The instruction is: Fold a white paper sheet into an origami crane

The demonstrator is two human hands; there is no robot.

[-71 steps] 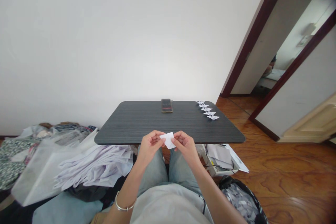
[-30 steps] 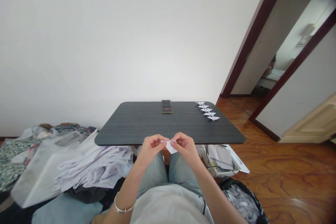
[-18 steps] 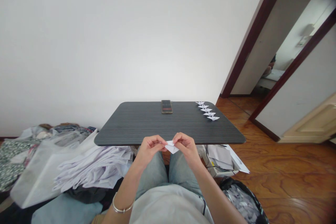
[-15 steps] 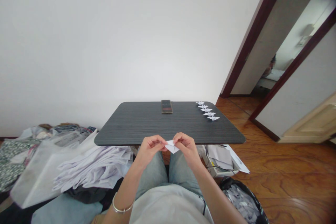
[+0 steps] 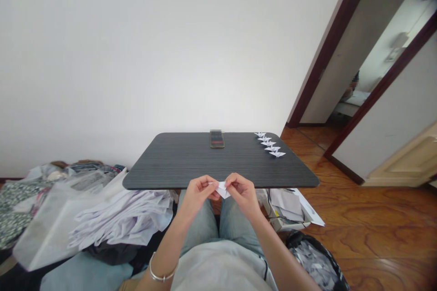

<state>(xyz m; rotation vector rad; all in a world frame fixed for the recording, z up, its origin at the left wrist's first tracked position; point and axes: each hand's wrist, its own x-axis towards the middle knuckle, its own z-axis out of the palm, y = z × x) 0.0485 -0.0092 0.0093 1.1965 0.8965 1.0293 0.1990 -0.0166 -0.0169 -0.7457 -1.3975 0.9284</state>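
A small white folded paper [image 5: 222,188] is pinched between both my hands, just in front of the near edge of the dark table [image 5: 177,163]. My left hand [image 5: 197,194] grips its left side with fingers curled. My right hand [image 5: 241,192] grips its right side the same way. Only a small pointed part of the paper shows between my fingertips. On the table's far right lies a row of several small white folded paper figures [image 5: 269,144]. A phone [image 5: 217,138] lies at the table's far edge.
A heap of white bags and cloth [image 5: 92,218] lies on the floor at the left. A white box with papers [image 5: 290,209] stands under the table's right side, and a dark bin of paper scraps [image 5: 316,261] is beside my right leg. An open doorway [image 5: 368,77] is at the right.
The paper was a wider flat piece held up between my hands. It is folded smaller now, and my fingertips have closed in on it and dropped slightly.
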